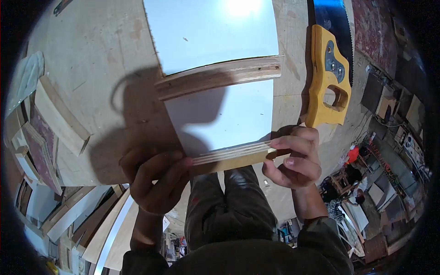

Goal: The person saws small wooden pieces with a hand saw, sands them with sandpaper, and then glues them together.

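A short plywood strip point(231, 157) with layered edges lies across the near end of a white board point(229, 114). My left hand point(158, 176) grips the strip's left end, its fingers bent around it. At the right end, my right hand point(295, 158) pinches the strip between thumb and fingers. Farther up, a wooden batten point(220, 75) with small dark holes lies crosswise between this board and another white panel point(211, 32). My hands and arms cast a shadow over the left part of the near board.
A yellow-handled saw point(320, 78) lies on the workbench point(105, 59) at the right. Curved wood offcuts point(59, 114) rest at the left, above more stacked boards point(78, 215). Beyond the bench at the lower right are cluttered shelves and a person point(359, 198).
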Available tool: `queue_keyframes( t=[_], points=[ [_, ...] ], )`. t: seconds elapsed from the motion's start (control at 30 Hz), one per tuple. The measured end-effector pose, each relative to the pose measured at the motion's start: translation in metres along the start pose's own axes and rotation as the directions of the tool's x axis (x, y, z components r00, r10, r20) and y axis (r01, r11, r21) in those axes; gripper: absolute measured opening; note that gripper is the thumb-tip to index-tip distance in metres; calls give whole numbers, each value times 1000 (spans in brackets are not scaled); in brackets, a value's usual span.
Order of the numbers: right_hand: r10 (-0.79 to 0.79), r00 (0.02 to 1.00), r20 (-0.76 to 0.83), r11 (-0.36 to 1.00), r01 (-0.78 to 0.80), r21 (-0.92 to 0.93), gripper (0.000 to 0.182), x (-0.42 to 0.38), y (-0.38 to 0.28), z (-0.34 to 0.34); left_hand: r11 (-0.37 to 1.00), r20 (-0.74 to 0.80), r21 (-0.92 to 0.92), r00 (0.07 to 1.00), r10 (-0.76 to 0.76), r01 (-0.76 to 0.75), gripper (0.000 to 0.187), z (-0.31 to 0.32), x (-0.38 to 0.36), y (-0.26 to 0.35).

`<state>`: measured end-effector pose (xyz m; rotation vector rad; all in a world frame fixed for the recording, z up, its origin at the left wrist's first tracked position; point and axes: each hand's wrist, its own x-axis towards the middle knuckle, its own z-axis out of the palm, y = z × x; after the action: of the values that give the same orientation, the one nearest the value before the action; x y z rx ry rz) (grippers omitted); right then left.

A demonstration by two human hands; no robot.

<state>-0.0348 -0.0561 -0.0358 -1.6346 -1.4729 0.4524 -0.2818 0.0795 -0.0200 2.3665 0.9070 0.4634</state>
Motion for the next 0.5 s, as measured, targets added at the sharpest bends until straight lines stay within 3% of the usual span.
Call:
queue_keyframes(
  t=[0.07,0.2,0.5],
  points=[
    [-15,999,38,1000,15,-2,42,0,1,-2,1000,-11,3,1000,-7,7,31,1,-1,0],
    [-2,999,52,1000,2,-1,32,2,3,-3,999,54,43,998,-21,19,27,-1,0,3],
    [31,998,54,999,-33,31,40,4,1,-4,995,64,91,997,-42,36,22,0,-4,4]
  ],
)
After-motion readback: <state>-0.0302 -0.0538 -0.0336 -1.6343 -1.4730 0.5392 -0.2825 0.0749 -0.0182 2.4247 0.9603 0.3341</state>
